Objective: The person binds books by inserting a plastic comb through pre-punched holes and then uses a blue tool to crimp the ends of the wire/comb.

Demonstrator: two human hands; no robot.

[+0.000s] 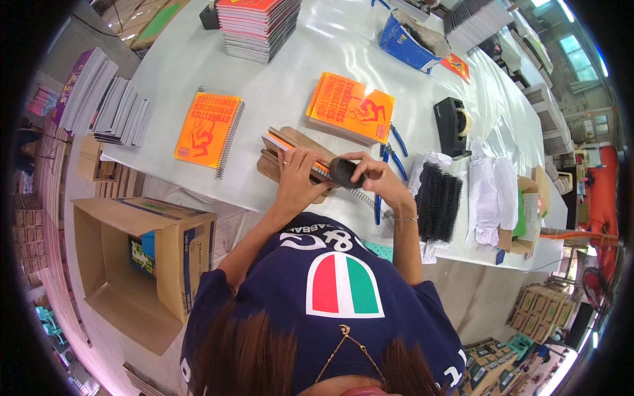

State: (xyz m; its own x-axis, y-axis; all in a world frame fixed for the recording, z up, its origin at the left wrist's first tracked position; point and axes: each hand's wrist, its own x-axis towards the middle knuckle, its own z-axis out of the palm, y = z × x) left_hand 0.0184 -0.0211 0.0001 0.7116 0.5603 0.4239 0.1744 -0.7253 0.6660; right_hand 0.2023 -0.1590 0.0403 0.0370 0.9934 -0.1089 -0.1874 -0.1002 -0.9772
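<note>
Just in front of my body, a notebook [277, 141] with an orange edge stands on its side in a wooden holder [298, 136]. My left hand [298, 177] is closed around it, fingers over the top edge. Against the notebook's right end, my right hand [382, 179] grips a dark, rounded oval tool [343, 173] whose exact kind I cannot make out. A metal spiral wire [364, 198] trails from under the right hand. Blue-handled pliers [398, 155] lie beyond that hand. A bound orange notebook [206, 129] rests to the left, and a stack of orange-covered sheets [350, 109] lies ahead.
A tape dispenser [452, 125] and a bundle of black spiral wires [438, 201] are on the right. Farther back stand a blue box [406, 43] and a tall notebook stack [259, 30]. An open cardboard box [188, 264] sits below the table's left front edge.
</note>
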